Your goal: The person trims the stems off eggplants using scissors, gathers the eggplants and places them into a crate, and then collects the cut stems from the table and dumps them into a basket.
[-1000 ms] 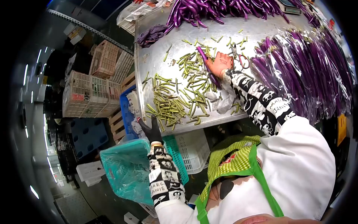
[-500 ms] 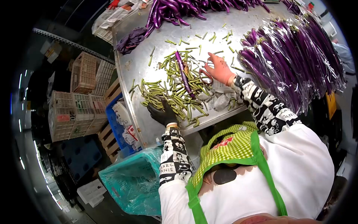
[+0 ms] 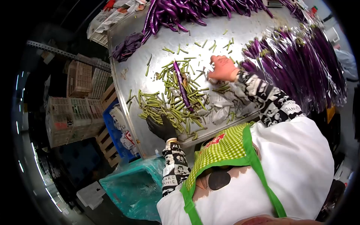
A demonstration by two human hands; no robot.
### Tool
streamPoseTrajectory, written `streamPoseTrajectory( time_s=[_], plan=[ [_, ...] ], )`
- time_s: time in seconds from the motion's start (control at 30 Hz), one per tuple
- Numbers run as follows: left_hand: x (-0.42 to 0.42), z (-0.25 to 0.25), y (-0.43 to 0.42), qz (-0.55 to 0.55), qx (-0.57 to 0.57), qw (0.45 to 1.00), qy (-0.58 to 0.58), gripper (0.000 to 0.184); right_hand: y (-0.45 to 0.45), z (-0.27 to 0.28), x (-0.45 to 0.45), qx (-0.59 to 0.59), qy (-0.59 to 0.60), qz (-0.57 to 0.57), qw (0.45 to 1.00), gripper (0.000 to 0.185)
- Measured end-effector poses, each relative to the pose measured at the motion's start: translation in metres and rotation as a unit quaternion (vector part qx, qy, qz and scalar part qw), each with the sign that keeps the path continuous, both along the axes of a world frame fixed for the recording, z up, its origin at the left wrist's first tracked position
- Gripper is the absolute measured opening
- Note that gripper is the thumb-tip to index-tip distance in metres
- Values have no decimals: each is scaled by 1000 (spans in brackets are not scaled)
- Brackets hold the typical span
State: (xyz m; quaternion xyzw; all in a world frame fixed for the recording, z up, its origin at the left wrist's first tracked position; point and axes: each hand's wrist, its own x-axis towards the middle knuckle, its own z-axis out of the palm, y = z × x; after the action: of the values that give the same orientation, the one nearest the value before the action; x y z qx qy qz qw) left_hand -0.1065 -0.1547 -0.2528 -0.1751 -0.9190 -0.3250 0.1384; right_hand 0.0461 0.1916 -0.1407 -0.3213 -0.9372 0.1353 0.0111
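My left hand (image 3: 163, 127), in a black glove, lies with fingers apart on the near left edge of a pile of cut green stems (image 3: 157, 103). One slim purple eggplant (image 3: 182, 85) rests across the pile. My right hand (image 3: 224, 69), in a pinkish-orange glove, is at the pile's right side, fingers bent and thumb apart. Nothing shows between them, though its palm side is hidden. Below that hand lie crumpled clear plastic scraps (image 3: 220, 108) with more stems. The red-handled scissors from the earlier frame cannot be made out now.
Loose eggplants (image 3: 172, 15) are heaped along the table's far side. Plastic-wrapped eggplants (image 3: 296, 67) fill the right. A dark cloth (image 3: 127, 47) lies at the far left corner. A teal-lined bin (image 3: 131, 187), a blue crate (image 3: 116, 127) and stacked crates (image 3: 75, 120) stand left of the metal table (image 3: 142, 140).
The view has shifted slightly. My right hand's fingers have bent more, and the scissors beside it have gone from sight. My left hand stays on the stems.
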Motion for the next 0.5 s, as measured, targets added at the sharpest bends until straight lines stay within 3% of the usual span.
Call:
streamPoseTrajectory(
  time_s=[0.07,0.13,0.23,0.33,0.4,0.43,0.47,0.5],
  plan=[
    [4,3,0,-1,5,1000,-10,72,60,-14,2,85,41,-78,992,58],
    [4,5,1,-6,6,1000,-15,71,132,-8,-4,15,-60,-154,986,65],
    [6,15,4,-5,6,999,-38,71,200,-29,-6,42,-81,-224,970,70],
    [8,16,7,3,8,999,-50,70,195,-14,-3,-19,-172,-145,974,43],
    [4,7,2,-16,0,999,-31,68,155,-17,6,155,-84,-59,983,34],
    [4,7,2,-15,-7,999,-30,68,124,-2,11,101,-86,-7,991,34],
    [3,6,1,-13,-12,999,-27,68,85,9,37,75,-38,66,994,44],
    [2,4,1,-14,-14,1000,-25,67,48,-6,61,71,-41,70,994,54]
  ],
)
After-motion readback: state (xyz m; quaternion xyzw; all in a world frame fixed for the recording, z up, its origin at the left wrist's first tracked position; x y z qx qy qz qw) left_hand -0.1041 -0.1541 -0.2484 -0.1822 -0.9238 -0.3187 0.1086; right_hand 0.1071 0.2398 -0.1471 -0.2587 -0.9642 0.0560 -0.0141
